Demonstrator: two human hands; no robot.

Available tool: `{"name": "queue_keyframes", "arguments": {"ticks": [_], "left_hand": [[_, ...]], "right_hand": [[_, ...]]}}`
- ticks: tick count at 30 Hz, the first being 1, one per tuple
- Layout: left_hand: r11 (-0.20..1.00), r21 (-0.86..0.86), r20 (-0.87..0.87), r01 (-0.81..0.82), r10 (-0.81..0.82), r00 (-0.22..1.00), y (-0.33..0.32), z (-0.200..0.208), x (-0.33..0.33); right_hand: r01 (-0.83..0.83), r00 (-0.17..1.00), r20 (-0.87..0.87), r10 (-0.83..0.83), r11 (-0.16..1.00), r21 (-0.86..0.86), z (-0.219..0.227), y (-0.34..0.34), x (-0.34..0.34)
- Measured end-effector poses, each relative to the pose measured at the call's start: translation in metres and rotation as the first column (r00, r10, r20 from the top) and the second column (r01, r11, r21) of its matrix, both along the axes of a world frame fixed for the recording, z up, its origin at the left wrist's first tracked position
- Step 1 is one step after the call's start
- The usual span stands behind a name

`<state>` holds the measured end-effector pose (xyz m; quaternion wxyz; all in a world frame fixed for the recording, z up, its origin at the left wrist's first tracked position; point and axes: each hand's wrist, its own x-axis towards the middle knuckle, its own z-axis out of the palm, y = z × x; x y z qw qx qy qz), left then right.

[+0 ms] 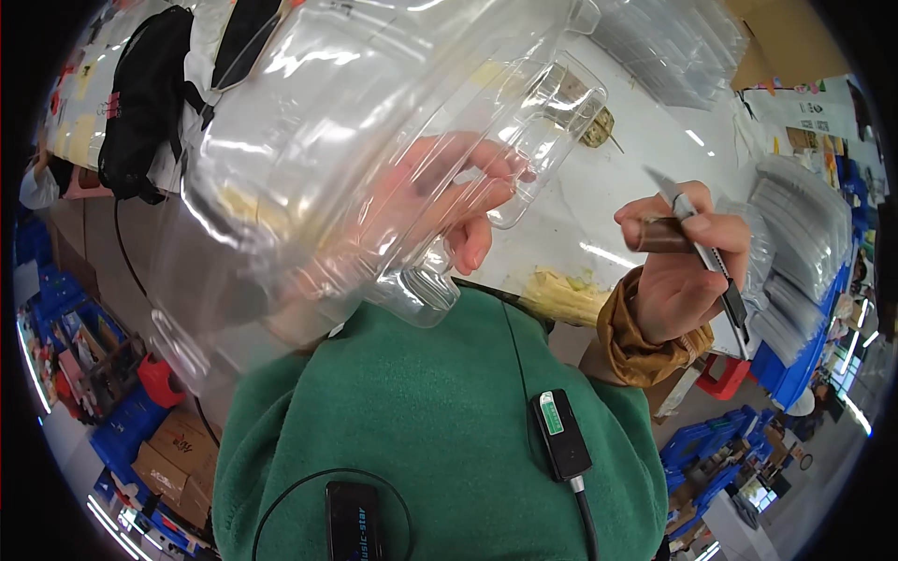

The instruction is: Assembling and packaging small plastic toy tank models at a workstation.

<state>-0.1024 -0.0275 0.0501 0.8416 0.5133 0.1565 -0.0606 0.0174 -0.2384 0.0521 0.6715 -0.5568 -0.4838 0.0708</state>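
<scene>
A large clear plastic blister shell [309,131] fills the upper left, tilted and close to the camera. My left hand [435,192], seen mostly through the plastic, has its fingers curled around the shell's edge near the moulded tabs. Off to the right, my right hand [687,262] grips a utility knife [718,257], its blade pointing up and away to the left. A short brown cylinder-like piece [662,236] shows at the index finger of that hand; whether it is a finger wrap or a held object I cannot tell. The knife is apart from the shell.
On the white table [645,140] lies a small mottled brown lump [599,128] with a thin stem. Crumpled yellowish material [566,294] sits at the near edge. Clear plastic shells are stacked at the far side [669,47] and the right [804,252]. A black bag [145,103] stands far left.
</scene>
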Motion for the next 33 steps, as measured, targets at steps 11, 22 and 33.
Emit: {"name": "queue_keyframes", "arguments": {"ticks": [11, 22, 33], "left_hand": [[0.954, 0.062, -0.169, 0.292, -0.278, 0.945, 0.004, -0.009, -0.019], [0.821, -0.444, -0.053, 0.359, -0.424, 0.904, 0.03, -0.018, -0.008], [0.934, -0.055, -0.003, 0.353, -0.353, 0.936, 0.021, -0.033, -0.014]], "right_hand": [[-0.33, 0.893, -0.349, 0.285, 0.941, -0.075, -0.005, 0.01, -0.012], [-0.266, 0.88, -0.42, 0.22, 0.962, -0.054, -0.012, 0.012, -0.006], [-0.098, 0.8, -0.597, 0.054, 0.994, -0.041, -0.028, 0.026, -0.028]]}}
